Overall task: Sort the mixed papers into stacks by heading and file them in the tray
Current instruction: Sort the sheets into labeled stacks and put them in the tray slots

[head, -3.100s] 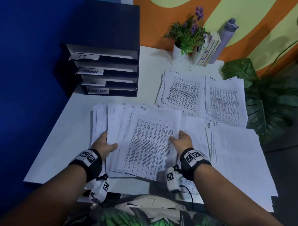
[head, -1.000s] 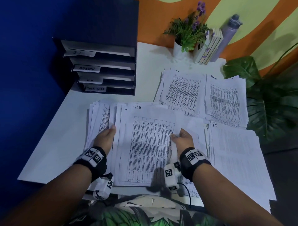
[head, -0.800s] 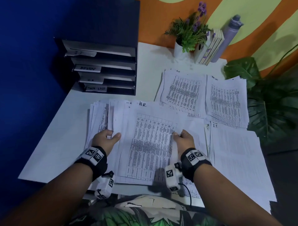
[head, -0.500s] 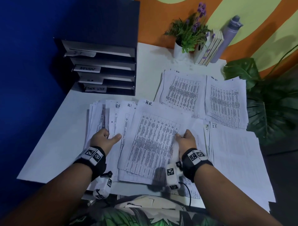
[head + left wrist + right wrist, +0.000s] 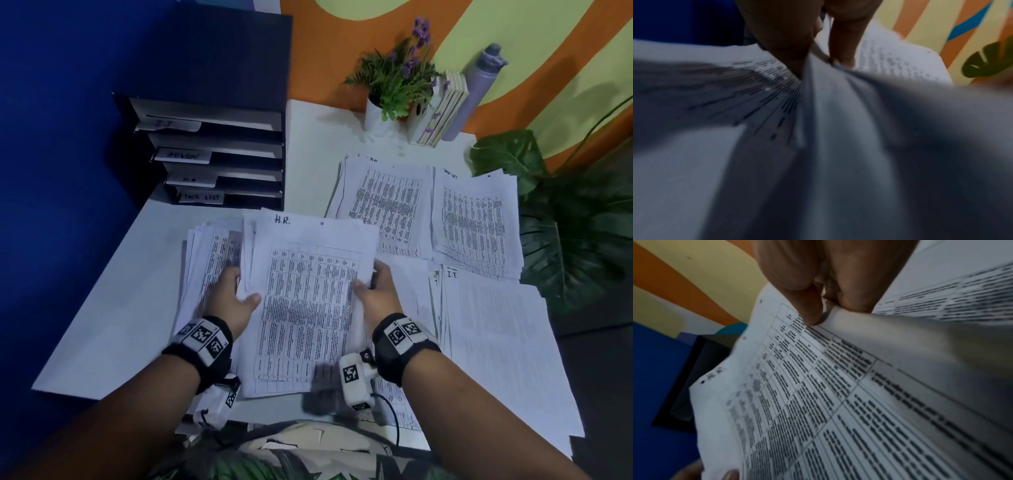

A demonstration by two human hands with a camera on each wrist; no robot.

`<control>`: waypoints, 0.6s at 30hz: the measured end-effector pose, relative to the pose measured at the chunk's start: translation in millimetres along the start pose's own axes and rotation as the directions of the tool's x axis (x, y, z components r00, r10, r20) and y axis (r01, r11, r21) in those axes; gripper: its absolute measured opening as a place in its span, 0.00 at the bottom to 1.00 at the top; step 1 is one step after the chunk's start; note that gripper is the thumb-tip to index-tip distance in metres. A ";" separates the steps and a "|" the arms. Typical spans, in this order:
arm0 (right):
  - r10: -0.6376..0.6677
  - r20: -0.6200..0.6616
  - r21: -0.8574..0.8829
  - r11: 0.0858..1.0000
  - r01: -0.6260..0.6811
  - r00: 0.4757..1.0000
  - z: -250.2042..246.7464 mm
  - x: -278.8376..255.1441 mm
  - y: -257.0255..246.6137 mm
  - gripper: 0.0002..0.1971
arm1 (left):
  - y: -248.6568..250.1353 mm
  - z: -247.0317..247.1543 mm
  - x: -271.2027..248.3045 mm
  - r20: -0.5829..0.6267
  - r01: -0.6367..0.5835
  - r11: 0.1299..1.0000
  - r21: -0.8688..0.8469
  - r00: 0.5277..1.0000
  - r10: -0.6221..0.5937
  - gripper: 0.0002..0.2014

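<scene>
A bundle of printed sheets headed "H.R." (image 5: 308,301) is held between both hands at the table's near middle. My left hand (image 5: 236,294) grips its left edge, thumb on top; in the left wrist view the left hand (image 5: 813,53) pinches the paper edge. My right hand (image 5: 371,286) grips the right edge, thumb on the top sheet (image 5: 818,386). More sheets (image 5: 209,260) lie fanned under the left side. A dark tiered tray (image 5: 219,154) with slots labelled I.T., ADMIN and TASK LIST stands at the back left.
Sorted stacks lie to the right: one headed H.R. (image 5: 387,205), one headed TASK LIST (image 5: 476,222), one headed I.T. (image 5: 500,342). A potted plant (image 5: 394,82), books (image 5: 442,109) and a grey bottle (image 5: 479,89) stand at the back. A large leafy plant (image 5: 575,222) borders the table's right edge.
The fanned H.R. sheets have been squared into one aligned bundle. Both hands have closed in on its side edges and lifted it slightly.
</scene>
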State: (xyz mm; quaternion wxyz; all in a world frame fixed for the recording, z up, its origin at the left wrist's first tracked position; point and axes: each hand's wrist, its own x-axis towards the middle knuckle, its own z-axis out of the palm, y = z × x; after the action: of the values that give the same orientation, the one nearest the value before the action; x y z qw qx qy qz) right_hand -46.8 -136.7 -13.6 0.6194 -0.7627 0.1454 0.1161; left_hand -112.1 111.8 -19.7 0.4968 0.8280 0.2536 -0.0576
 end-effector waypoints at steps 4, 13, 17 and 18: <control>-0.072 0.104 0.000 0.997 0.072 0.992 0.0 1.3 -17.4 0.34 | 41.9 -6.4 -5.0 -0.131 -0.144 0.988 -0.051 0.982 0.136 0.14; 0.054 0.043 0.018 0.998 -0.055 0.998 -14.2 4.6 -25.6 0.21 | 65.6 -9.1 19.6 -0.165 -0.170 0.900 -0.401 0.980 0.111 0.32; 0.150 -0.112 0.162 0.978 -0.131 0.982 -47.2 26.0 -51.9 0.30 | 43.9 -1.4 17.1 -0.078 -0.089 0.995 -0.035 0.993 0.086 0.28; 0.168 -0.122 0.145 0.978 -0.150 0.978 -52.8 26.3 -66.4 0.30 | 37.9 0.3 15.5 -0.072 -0.073 0.996 0.042 0.994 0.076 0.28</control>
State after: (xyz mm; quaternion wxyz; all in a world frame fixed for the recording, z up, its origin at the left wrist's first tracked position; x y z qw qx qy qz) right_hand 1.8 -177.8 48.4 0.6470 -0.7111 0.2547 0.1039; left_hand -80.6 102.8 4.8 0.4726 0.8480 0.2395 -0.0133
